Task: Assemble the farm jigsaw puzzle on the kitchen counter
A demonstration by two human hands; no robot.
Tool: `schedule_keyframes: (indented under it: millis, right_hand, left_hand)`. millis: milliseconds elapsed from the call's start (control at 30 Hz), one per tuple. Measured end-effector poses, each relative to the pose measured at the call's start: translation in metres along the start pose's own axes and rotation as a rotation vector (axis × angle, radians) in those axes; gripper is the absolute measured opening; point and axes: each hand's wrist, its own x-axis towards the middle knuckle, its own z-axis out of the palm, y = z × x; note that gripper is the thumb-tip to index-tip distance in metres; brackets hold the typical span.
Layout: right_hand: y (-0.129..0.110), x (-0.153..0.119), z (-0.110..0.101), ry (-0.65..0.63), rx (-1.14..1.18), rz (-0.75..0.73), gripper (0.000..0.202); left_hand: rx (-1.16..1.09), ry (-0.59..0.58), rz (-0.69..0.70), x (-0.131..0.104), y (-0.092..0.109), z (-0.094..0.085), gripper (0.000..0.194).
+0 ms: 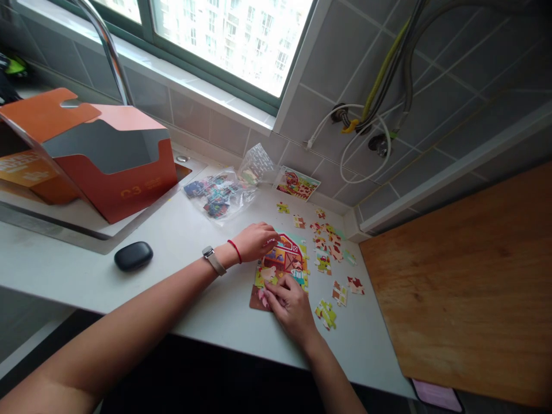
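Note:
A partly joined farm puzzle (282, 259) with a red barn lies on the white counter. My left hand (255, 241) rests at its upper left edge, fingers bent together over the barn's side; anything beneath the fingertips is hidden. At the lower part, my right hand (291, 302) has thumb and index finger pinched together over a brown piece with a pink figure (257, 298). Whether that piece is gripped or only touched is too small to tell. Loose puzzle pieces (326, 313) are spread to the right of the joined part.
Behind the puzzle, a picture card (297, 184) leans at the wall. Clear bags of pieces (222, 192) lie at the back left. Further left are a black oval case (133, 256) and an open orange box (125, 184). A wooden board (466, 282) stands at the right.

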Motion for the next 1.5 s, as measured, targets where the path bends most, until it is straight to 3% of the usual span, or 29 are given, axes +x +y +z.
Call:
schedule_keyframes:
  millis: [267,433,533,633,767,900,1000,1200,1500]
  right_hand:
    - [-0.005,-0.002,0.004,0.055,-0.091,-0.044,0.023]
    - [-0.007,-0.003,0.005,0.085,-0.105,-0.057,0.021]
    - [-0.009,-0.003,0.002,0.097,-0.047,-0.06,0.021]
    - [-0.007,-0.004,-0.001,0.209,0.153,-0.014,0.026]
    - [0.0,-0.004,-0.003,0.443,0.32,0.114,0.026]
    - [0.006,-0.003,-0.002,0.51,0.332,0.167,0.025]
    - [0.007,-0.002,0.0,0.475,0.271,0.12,0.023]
    - [0.007,-0.003,0.009,0.257,0.103,-0.054,0.036]
    - [0.008,-0.003,0.012,0.199,0.0,-0.064,0.034]
  left_hand:
    - [-0.021,0.034,0.005,-0.011,0.0,-0.003,0.023]
    - [-0.081,0.101,0.052,-0.042,0.015,-0.011,0.019]
    - [-0.06,0.054,0.088,-0.065,0.021,-0.014,0.022]
    - [0.008,-0.017,0.074,-0.079,0.024,-0.014,0.034]
    - [0.053,-0.058,0.048,-0.081,0.029,-0.012,0.018]
    - [0.048,-0.057,0.073,-0.079,0.035,-0.013,0.018]
    - [0.047,-0.064,0.089,-0.079,0.04,-0.016,0.019]
    - [0.035,-0.142,0.162,-0.083,0.051,-0.024,0.036]
    - [0.049,-0.17,0.16,-0.087,0.057,-0.022,0.036]
